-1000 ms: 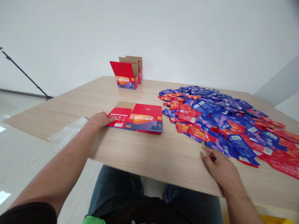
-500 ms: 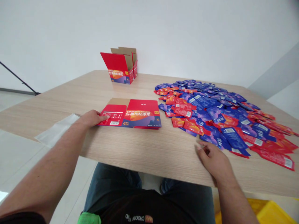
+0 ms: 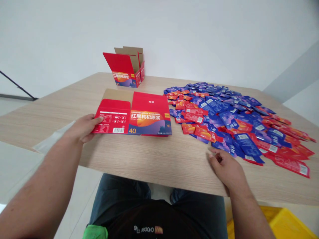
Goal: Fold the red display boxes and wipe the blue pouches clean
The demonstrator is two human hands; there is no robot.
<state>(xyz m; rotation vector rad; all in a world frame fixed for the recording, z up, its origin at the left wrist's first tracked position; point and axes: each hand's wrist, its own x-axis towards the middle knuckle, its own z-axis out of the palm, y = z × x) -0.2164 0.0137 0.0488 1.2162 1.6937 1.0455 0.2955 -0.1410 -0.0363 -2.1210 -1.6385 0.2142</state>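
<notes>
My left hand (image 3: 83, 127) grips the left edge of a flattened red and purple carton (image 3: 139, 114), whose left side is tilted up off the wooden table (image 3: 159, 159). More flat cartons seem stacked beneath it. My right hand (image 3: 225, 166) rests on the table with fingers loosely curled, holding nothing, right beside the near edge of a wide heap of blue and red sachets (image 3: 236, 122).
An assembled red carton (image 3: 127, 68) with open flaps stands at the table's far side. A clear plastic sheet (image 3: 50, 141) lies at the left table edge under my left forearm. A yellow bin (image 3: 289, 225) sits on the floor at lower right. A white wall rises behind.
My left hand has closed on the flat carton's left edge and lifted that side off the table. My right hand has stayed beside the sachets.
</notes>
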